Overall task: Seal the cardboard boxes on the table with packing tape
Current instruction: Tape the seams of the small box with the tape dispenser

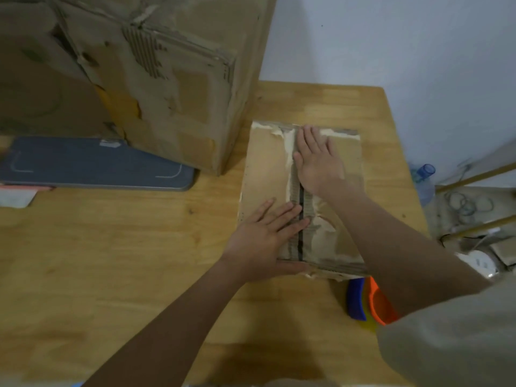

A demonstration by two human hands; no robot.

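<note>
Pressing flat, both hands' grips open: left hand (262, 241), right hand (317, 160) atop small box (265, 169).

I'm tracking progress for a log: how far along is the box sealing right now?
Done: the small box's flaps are folded shut. In hand: the left hand and right hand press flat on either side of its centre seam, which shows no fresh tape. Left: taping that seam, with the tape dispenser lying by the box's near edge, and the large box behind.

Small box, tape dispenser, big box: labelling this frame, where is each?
small box (265, 169), head view, left top flap.
tape dispenser (356, 300), head view, blue side.
big box (192, 107), head view, front wall.
</note>
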